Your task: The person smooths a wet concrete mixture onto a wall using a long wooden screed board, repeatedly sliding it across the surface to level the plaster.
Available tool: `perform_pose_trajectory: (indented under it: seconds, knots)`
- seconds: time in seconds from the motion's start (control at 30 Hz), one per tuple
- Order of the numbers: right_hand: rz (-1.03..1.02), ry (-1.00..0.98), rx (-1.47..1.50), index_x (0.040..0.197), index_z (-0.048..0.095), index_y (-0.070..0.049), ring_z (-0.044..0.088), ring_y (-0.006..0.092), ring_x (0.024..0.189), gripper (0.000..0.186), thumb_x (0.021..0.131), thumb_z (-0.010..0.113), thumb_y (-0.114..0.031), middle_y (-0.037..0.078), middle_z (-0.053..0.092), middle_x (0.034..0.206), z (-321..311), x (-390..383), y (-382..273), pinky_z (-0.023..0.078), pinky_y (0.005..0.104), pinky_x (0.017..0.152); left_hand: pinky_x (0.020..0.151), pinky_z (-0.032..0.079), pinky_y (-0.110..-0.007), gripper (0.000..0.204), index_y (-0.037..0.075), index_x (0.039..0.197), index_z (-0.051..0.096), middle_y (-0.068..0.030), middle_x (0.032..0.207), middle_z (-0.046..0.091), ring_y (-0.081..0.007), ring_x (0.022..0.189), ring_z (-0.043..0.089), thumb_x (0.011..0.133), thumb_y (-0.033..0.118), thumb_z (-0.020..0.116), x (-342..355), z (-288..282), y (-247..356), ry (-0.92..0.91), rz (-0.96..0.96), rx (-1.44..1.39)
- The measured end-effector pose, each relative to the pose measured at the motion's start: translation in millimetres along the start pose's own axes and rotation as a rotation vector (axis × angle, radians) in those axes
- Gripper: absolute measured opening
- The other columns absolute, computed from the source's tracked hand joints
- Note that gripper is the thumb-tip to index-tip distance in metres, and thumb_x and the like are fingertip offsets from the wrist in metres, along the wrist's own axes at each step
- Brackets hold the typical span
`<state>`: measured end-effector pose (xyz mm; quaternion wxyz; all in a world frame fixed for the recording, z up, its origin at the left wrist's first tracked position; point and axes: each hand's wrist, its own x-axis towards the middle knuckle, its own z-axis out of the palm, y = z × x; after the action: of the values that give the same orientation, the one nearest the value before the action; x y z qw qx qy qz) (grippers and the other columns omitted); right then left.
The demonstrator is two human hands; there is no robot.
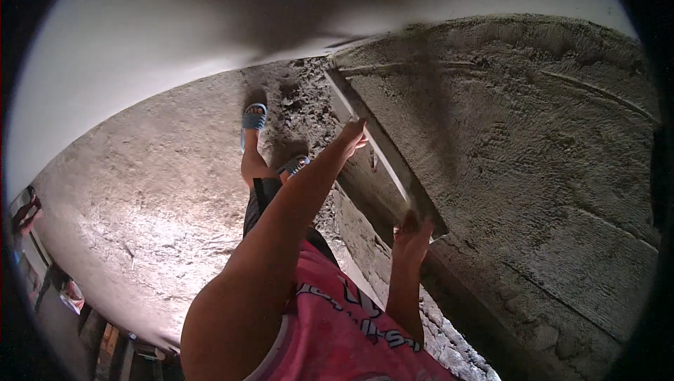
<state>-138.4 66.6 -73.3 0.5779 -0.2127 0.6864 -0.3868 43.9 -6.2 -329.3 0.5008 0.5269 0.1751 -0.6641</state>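
Head view, looking down. Both hands grip a long metal straightedge (379, 149) laid flat against a wet, grey plastered wall (533, 149): the left hand (353, 135) is closed on its upper part, the right hand (413, 230) on its lower end. Blue sandals (254, 120) stand on the rough concrete floor (154, 191).

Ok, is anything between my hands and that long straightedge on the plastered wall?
Nothing visible. The left hand rests on the straightedge near its far end, and the right hand grips its near end against the wet plaster wall.
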Motion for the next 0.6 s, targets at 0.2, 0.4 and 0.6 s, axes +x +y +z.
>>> perform_pose_trajectory:
  seconds: [0.2, 0.4, 0.6]
  knots:
    - [0.018, -0.072, 0.001, 0.120, 0.050, -0.021, 0.060, 0.0160, 0.092, 0.039, 0.090, 0.055, -0.045, 0.003, 0.062, 0.106, 4.8, -0.8, -22.9, 0.045, 0.0347, 0.073, 0.062, 0.051, -0.035, 0.048, 0.001, 0.101, 0.055, -0.0074, 0.072, 0.054, -0.0176, 0.064, 0.057, 0.088, 0.047, 0.054, 21.7, 31.3, 17.8, -0.091, 0.075, 0.042]
    - [0.032, -0.165, 0.059, 0.118, 0.053, -0.022, 0.059, 0.0156, 0.090, 0.037, 0.090, 0.056, -0.045, 0.002, 0.062, 0.107, 9.4, -3.9, -46.7, 0.045, 0.0339, 0.073, 0.063, 0.051, -0.036, 0.048, 0.000, 0.096, 0.055, -0.0101, 0.074, 0.056, -0.0204, 0.068, 0.059, 0.088, 0.048, 0.054, 8.5, 55.6, 24.2, -0.022, 0.099, -0.038]
    - [0.054, -0.174, 0.052, 0.122, 0.050, -0.023, 0.058, 0.0172, 0.096, 0.041, 0.088, 0.057, -0.046, 0.005, 0.059, 0.114, -7.3, -7.9, -55.7, 0.044, 0.0353, 0.074, 0.058, 0.049, -0.035, 0.047, 0.001, 0.099, 0.052, -0.0095, 0.070, 0.055, -0.0211, 0.064, 0.058, 0.087, 0.046, 0.055, -13.1, 64.4, 35.2, -0.032, 0.156, 0.006]
